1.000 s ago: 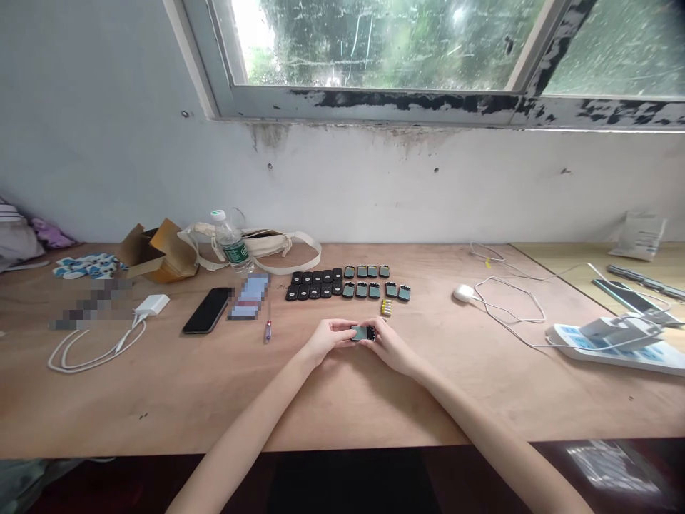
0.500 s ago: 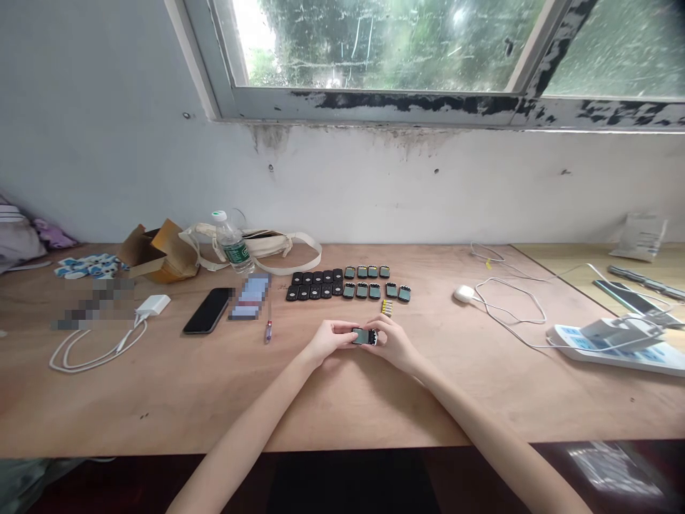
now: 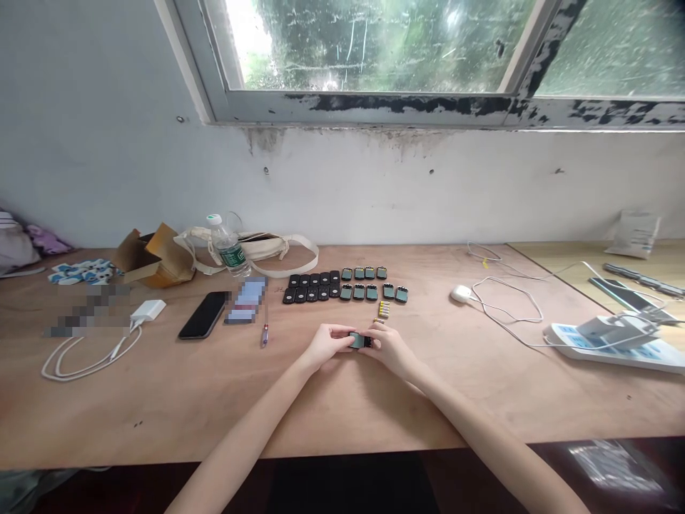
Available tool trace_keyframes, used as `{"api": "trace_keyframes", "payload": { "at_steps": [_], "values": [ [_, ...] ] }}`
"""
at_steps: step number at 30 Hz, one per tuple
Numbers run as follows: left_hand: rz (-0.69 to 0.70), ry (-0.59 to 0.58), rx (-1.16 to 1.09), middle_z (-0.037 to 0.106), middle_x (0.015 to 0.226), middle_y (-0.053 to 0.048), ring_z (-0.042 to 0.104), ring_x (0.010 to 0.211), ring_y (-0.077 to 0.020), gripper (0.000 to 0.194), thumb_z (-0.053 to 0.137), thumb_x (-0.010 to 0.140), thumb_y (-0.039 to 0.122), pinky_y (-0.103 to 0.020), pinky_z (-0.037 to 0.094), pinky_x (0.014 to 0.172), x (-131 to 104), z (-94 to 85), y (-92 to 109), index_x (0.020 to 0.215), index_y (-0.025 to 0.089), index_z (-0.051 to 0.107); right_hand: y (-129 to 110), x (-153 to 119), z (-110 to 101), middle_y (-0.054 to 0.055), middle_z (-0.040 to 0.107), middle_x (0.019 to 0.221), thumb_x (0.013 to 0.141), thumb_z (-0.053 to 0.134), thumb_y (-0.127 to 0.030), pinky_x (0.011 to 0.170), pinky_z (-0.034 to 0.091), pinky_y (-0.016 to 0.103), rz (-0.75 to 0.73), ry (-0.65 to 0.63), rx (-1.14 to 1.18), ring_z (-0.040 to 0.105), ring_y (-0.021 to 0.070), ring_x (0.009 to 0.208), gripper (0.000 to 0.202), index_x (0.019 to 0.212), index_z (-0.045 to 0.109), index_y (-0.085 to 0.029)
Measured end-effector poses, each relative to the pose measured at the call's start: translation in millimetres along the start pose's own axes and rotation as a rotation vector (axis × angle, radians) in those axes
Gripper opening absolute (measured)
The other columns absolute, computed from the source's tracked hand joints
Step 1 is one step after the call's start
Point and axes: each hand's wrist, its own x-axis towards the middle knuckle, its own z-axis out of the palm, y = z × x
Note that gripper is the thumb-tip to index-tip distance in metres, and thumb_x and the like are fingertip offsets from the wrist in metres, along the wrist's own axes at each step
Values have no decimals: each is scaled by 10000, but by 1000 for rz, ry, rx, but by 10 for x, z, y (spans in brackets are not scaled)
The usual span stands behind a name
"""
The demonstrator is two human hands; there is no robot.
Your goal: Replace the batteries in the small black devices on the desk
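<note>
Just in front of me, a small black electronic device with a grey-green screen (image 3: 357, 341) is held above the table between my hands. My left hand (image 3: 325, 346) pinches its left end between thumb and fingers. At its right end, the fingers of my right hand (image 3: 393, 350) are closed on the dark, notched edge. Several small yellow-and-silver batteries (image 3: 384, 309) lie just beyond my right hand. Behind them stand two rows of similar devices with grey screens (image 3: 371, 292). To their left are two rows of black oval plastic pieces (image 3: 312, 293).
Left of my hands lie a small screwdriver (image 3: 265, 335), a black phone (image 3: 203, 315) and a white charger (image 3: 148, 312). A water bottle (image 3: 231, 250), a cardboard box (image 3: 155, 260) and a white strap bag (image 3: 267, 246) sit farther back. Rightward are a cable (image 3: 508, 325) and a power strip (image 3: 615, 350).
The whole view has shifted slightly. Both hands still hold the device, and the fingers of my right hand now cover more of its right end.
</note>
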Motion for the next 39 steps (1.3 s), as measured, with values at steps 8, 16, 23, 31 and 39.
{"api": "trace_keyframes", "payload": {
  "at_steps": [8, 16, 23, 31, 39],
  "values": [
    [0, 32, 28, 726, 954, -127, 677, 893, -268, 443, 844, 553, 300, -375, 569, 801, 6, -24, -6, 936, 111, 725, -20, 3, 35, 67, 614, 922, 792, 620, -178, 720, 508, 312, -24, 49, 1, 604, 180, 787, 200, 980, 675, -216],
    [13, 30, 56, 700, 1011, -133, 657, 939, -271, 447, 823, 592, 337, -381, 579, 797, -1, -17, -12, 961, 113, 708, -55, 18, 7, 59, 627, 868, 724, 628, -107, 686, 504, 285, 9, 32, -43, 601, 172, 752, 138, 824, 684, -185],
    [30, 10, 25, 688, 1020, -132, 645, 963, -270, 441, 816, 605, 358, -378, 587, 795, -9, 17, -17, 945, 104, 698, -63, 16, -12, 52, 624, 841, 716, 640, -102, 658, 499, 274, 15, 19, -5, 586, 153, 708, 129, 805, 690, -182],
    [0, -39, -54, 684, 1069, -121, 637, 1004, -260, 448, 800, 647, 350, -391, 549, 884, -9, -19, 12, 1020, 132, 678, 11, 11, 3, 56, 622, 887, 732, 677, -295, 680, 581, 293, 130, 45, 278, 640, 154, 738, 211, 900, 709, -172],
    [-1, -66, -78, 680, 1083, -130, 647, 983, -251, 525, 855, 561, 282, -378, 537, 889, -39, -24, 39, 1029, 126, 677, 18, 23, -1, 56, 628, 899, 700, 708, -334, 745, 597, 325, 148, 58, 345, 654, 165, 766, 245, 868, 690, -156]
  ]
}}
